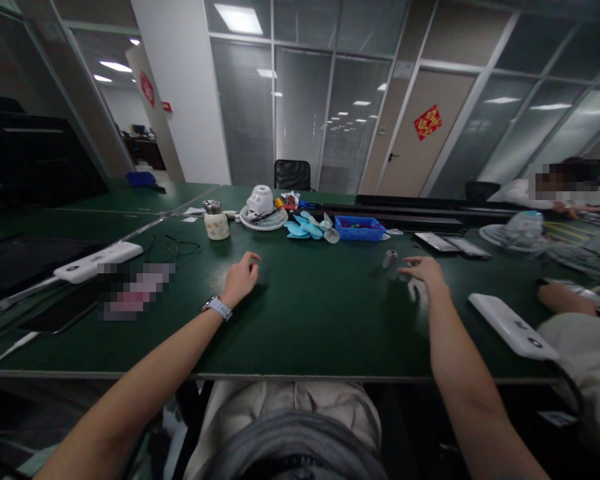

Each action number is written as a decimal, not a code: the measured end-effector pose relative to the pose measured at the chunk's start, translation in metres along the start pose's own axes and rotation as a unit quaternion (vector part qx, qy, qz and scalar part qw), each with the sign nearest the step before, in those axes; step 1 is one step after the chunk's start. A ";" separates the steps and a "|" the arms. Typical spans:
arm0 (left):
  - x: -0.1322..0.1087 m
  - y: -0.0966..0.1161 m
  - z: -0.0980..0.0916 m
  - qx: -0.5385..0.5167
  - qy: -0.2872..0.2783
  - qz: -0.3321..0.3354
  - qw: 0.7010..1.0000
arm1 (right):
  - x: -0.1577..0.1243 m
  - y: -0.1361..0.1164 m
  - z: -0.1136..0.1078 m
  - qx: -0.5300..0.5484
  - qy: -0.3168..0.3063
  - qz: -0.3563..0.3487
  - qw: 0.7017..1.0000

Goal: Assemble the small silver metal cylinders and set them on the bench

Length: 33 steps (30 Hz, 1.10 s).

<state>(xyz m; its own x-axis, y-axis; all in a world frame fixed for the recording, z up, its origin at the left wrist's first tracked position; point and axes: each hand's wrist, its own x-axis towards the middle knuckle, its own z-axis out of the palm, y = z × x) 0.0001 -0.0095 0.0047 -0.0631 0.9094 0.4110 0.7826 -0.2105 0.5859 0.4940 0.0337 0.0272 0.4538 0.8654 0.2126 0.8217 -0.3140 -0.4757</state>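
Note:
My left hand (241,279) is over the green table with its fingers loosely bent, thumb and forefinger apart and nothing visible between them. A watch (217,307) is on that wrist. Farther right, my right hand (427,271) reaches out with thumb and forefinger apart. Just left of its fingertips stands a small shiny metal cylinder (390,259). A second small shiny piece (405,275) shows by the thumb, partly hidden; I cannot tell whether the hand touches it.
Along the back are a patterned bottle (216,221), a white fan part (261,203), blue fan blades (305,227) and a blue bin (359,228). Eyeglasses (173,245) and a white power strip (97,261) lie left. A white device (513,327) and another person's arm (567,297) are right.

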 end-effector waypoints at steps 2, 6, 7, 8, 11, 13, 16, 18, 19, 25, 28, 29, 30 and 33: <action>0.000 0.000 0.000 0.000 0.000 0.000 1.000 | -0.003 0.000 -0.005 -0.002 0.002 0.002 1.000; 0.001 -0.001 0.001 0.001 0.001 0.003 1.000 | -0.017 -0.027 -0.008 -0.011 0.038 -0.023 0.999; 0.000 -0.001 0.002 -0.002 -0.002 0.008 1.000 | -0.025 -0.040 -0.004 0.001 0.049 -0.050 0.998; 0.000 0.000 0.003 -0.009 -0.006 0.017 1.000 | -0.036 -0.057 0.002 0.025 0.054 -0.090 0.994; -0.003 0.007 0.008 -0.050 -0.021 0.069 0.996 | -0.081 -0.115 0.033 0.155 -0.004 -0.246 0.957; -0.006 0.014 0.012 -0.073 -0.017 0.120 0.990 | -0.116 -0.155 0.057 0.228 -0.097 -0.307 0.919; -0.010 0.023 0.014 -0.071 0.022 0.179 0.981 | -0.157 -0.201 0.084 0.269 -0.169 -0.377 0.870; -0.012 0.026 0.014 -0.064 0.027 0.196 0.978 | -0.171 -0.220 0.094 0.274 -0.181 -0.403 0.854; -0.013 0.027 0.013 -0.065 0.027 0.199 0.977 | -0.176 -0.226 0.098 0.276 -0.182 -0.408 0.851; -0.013 0.029 0.005 -0.096 0.006 0.169 0.981 | -0.184 -0.230 0.112 0.358 -0.214 -0.377 0.827; -0.013 0.031 -0.001 -0.120 -0.031 0.157 0.980 | -0.185 -0.224 0.121 0.429 -0.262 -0.327 0.800; -0.013 0.032 -0.003 -0.128 -0.041 0.155 0.979 | -0.185 -0.222 0.123 0.447 -0.279 -0.307 0.793; -0.013 0.032 -0.004 -0.133 -0.048 0.155 0.978 | -0.185 -0.220 0.126 0.459 -0.293 -0.288 0.788; -0.013 0.034 -0.008 -0.141 -0.047 0.156 0.976 | -0.185 -0.219 0.132 0.471 -0.313 -0.254 0.785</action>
<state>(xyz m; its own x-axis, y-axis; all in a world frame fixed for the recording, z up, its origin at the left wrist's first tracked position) 0.0223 -0.0314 0.0243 0.2186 0.8107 0.5432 0.5517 -0.5618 0.6164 0.1851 -0.0060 -0.0207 -0.3507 0.9000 0.2588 0.0889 0.3071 -0.9475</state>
